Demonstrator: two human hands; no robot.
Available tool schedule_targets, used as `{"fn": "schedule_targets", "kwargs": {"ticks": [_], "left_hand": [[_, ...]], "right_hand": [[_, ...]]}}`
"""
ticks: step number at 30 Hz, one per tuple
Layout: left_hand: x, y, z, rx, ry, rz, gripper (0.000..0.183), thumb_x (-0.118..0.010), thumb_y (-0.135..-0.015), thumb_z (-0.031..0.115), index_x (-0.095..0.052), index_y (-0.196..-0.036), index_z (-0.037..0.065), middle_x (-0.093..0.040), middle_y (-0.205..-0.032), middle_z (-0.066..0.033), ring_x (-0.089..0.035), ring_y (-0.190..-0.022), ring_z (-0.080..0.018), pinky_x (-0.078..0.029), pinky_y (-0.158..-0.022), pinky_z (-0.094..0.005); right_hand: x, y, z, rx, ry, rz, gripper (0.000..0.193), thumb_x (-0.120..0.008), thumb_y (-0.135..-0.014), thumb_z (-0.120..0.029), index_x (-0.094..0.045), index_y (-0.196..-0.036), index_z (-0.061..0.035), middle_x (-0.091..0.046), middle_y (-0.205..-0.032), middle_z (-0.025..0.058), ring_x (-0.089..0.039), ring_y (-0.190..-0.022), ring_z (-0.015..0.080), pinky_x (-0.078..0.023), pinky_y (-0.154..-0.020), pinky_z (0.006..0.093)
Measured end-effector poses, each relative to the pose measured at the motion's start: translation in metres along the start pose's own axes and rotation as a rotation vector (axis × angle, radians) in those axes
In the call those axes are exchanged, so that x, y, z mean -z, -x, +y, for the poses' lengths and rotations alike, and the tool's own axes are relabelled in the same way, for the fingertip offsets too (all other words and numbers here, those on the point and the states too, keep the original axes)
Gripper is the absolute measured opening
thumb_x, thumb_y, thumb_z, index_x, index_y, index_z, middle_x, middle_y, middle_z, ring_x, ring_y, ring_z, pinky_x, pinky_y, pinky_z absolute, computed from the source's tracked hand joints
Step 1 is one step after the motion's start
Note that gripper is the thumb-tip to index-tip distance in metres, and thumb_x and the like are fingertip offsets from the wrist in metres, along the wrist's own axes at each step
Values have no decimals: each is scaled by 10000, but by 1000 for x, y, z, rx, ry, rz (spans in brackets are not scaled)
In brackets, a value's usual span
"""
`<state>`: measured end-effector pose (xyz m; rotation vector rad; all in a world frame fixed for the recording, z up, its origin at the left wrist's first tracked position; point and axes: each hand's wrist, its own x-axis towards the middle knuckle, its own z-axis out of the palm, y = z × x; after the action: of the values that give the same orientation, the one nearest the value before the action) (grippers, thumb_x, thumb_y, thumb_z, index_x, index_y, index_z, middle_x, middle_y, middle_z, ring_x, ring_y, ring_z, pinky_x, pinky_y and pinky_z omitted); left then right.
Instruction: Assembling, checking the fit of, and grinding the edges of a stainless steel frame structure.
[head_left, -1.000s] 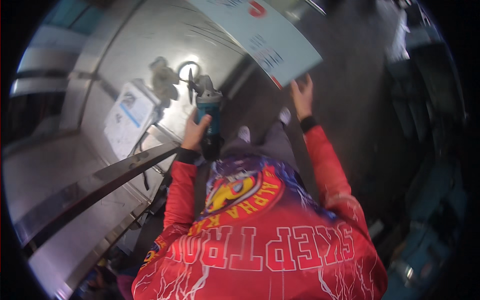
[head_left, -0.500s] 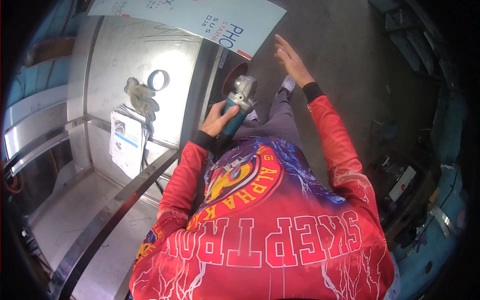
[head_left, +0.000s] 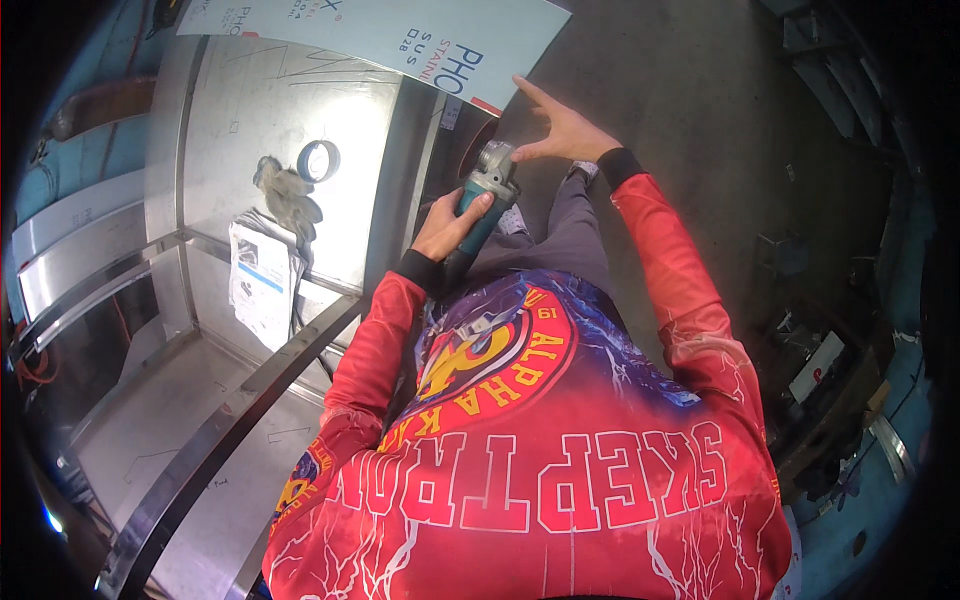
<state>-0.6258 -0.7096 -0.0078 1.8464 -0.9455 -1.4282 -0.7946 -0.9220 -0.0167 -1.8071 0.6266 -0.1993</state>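
Note:
My left hand (head_left: pixel 452 226) is wrapped round the teal body of an angle grinder (head_left: pixel 482 205), its metal head pointing up and away from me. A dark reddish disc (head_left: pixel 478 145) shows partly behind that head. My right hand (head_left: pixel 560 132) is open, thumb and fingers spread, with the thumb by the grinder head and a fingertip near the sheet's corner. A light blue film-covered metal sheet (head_left: pixel 400 45) with printing lies across the top of the view, its near edge just beyond the grinder.
On the shiny metal table (head_left: pixel 345 115) at left are a tape roll (head_left: pixel 318 160), a work glove (head_left: pixel 285 195) and a paper stack (head_left: pixel 262 280). A metal frame bar (head_left: pixel 230 425) runs beside my left arm. Dark shelving and scrap (head_left: pixel 820 370) stand at right.
My right hand has moved left and slightly down, from beside the sheet's corner toward the grinder head, and its thumb has spread. The left hand keeps its hold on the angle grinder.

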Motion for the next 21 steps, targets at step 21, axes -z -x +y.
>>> {"fn": "schedule_targets", "kwargs": {"ticks": [21], "left_hand": [[8, -5, 1, 16, -74, 24, 693, -581, -802, 585, -590, -1007, -77, -636, -830, -172, -620, -747, -208, -480, -679, -331]], "right_hand": [[-7, -15, 16, 15, 21, -3, 1191, -815, -531, -570, -176, -1467, -206, -364, -1381, 272, -371, -1286, 387, -303, -1069, 473]]}}
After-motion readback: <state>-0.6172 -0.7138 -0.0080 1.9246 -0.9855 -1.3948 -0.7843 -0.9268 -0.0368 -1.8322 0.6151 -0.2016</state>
